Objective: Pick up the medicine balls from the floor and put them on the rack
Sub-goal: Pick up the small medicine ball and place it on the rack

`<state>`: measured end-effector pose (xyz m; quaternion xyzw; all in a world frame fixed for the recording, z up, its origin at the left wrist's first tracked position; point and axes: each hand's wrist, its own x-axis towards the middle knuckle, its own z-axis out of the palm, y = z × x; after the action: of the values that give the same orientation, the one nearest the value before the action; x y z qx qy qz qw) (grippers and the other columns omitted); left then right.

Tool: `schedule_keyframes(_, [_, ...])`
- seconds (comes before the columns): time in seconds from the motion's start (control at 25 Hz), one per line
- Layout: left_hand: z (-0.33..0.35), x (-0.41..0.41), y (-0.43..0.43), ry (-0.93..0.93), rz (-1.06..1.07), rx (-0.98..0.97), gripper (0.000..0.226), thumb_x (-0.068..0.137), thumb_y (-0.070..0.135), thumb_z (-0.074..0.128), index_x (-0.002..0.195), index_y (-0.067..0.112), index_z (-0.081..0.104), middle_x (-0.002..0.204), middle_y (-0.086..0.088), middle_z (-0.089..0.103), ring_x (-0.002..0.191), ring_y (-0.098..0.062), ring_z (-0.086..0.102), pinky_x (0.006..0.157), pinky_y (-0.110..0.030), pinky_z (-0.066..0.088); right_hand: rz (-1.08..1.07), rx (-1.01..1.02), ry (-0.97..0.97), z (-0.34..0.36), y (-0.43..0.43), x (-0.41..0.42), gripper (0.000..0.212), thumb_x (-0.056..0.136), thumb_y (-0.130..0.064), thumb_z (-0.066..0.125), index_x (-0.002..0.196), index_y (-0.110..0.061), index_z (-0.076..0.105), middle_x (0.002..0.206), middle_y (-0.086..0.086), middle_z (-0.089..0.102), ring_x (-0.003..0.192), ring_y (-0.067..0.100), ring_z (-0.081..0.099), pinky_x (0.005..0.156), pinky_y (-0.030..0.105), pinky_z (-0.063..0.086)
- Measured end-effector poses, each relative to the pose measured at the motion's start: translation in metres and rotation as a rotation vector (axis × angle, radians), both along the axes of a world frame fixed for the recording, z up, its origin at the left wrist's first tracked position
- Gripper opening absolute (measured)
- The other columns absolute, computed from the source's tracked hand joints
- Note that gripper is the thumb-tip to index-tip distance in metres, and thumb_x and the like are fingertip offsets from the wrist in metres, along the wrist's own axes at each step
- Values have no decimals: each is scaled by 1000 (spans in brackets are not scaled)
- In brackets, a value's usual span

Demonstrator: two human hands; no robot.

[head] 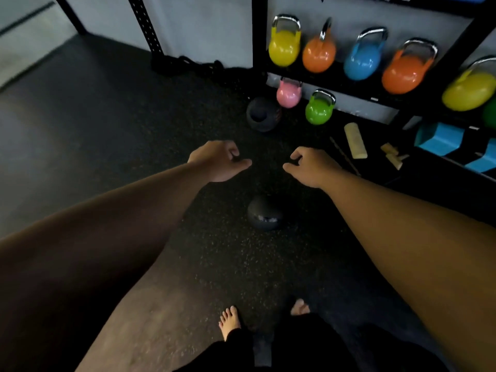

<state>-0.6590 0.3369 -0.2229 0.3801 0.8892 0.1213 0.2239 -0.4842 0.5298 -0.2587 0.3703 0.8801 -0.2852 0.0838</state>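
A dark medicine ball [265, 212] lies on the black rubber floor just ahead of my bare feet. A second dark medicine ball [262, 114] rests farther off, beside the rack's left post [259, 36]. My left hand [220, 161] and my right hand [312, 166] are stretched out side by side above the floor, between the two balls. Both hands hold nothing, with fingers loosely curled and thumbs apart. The near ball sits below and between my forearms.
The black rack holds yellow [284, 44], orange [318, 53] and blue [362, 61] kettlebells; pink [288, 93] and green [318, 110] ones stand lower. Blue blocks [440, 138], a pale wooden block [354, 140] and a coiled rope [188, 64] lie nearby.
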Motion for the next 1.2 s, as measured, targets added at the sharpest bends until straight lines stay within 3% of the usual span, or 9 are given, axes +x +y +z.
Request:
schedule_keyframes(0.24, [-97,-66,90,-136,75,-102,62,84,79,60,123,32,66,115,10,69,98,-15,64,71,-30,47,12,-97,-160,-107,75,-52,50,95,-58,59,135,-28,55,138,4,60,116,26,61,91,41,51])
schedule_keyframes(0.4, [-171,-106,148,-213,112,-176,62,84,79,61,124,31,65,116,7,69,101,-17,65,80,-34,53,42,-142,-244,-182,134,-93,51,95,-59,57,136,-30,53,139,3,57,118,26,58,87,41,48])
schedule_keyframes(0.56, [-292,-144,202,-289,123,-213,67,84,80,59,129,30,64,123,4,69,108,-20,66,89,-37,56,11,-233,-260,-297,176,-142,52,93,-60,60,135,-29,55,134,3,61,110,24,61,89,41,52])
schedule_keyframes(0.72, [-441,-168,231,-398,185,-254,92,75,90,55,142,27,60,139,-4,65,117,-26,66,92,-38,55,-129,-354,-219,-440,190,-171,56,91,-58,65,134,-24,58,132,7,63,100,21,60,85,34,50])
schedule_keyframes(0.84, [-556,-174,226,-478,301,-250,120,56,102,45,150,27,54,149,-6,61,124,-27,64,85,-34,46,-209,-398,-234,-553,185,-180,59,92,-58,65,139,-24,56,138,10,60,110,26,61,90,37,51])
schedule_keyframes(0.92, [-620,-166,215,-534,395,-259,129,51,106,43,153,28,50,153,-7,58,130,-29,61,85,-35,44,-233,-397,-269,-609,179,-175,72,88,-70,60,143,-26,53,142,9,56,120,29,58,96,41,51])
schedule_keyframes(1.04, [-686,-144,200,-683,587,-292,131,49,108,46,153,29,49,156,-8,55,134,-35,58,88,-42,45,-357,-452,-288,-658,170,-166,105,66,-97,47,150,-33,45,151,7,48,131,32,51,102,49,49])
schedule_keyframes(1.2, [-726,-124,200,-945,801,-300,134,41,106,54,155,36,48,165,-10,45,145,-42,47,106,-65,42,-428,-568,-308,-694,156,-163,131,45,-110,42,155,-40,37,160,5,40,139,33,45,109,52,43])
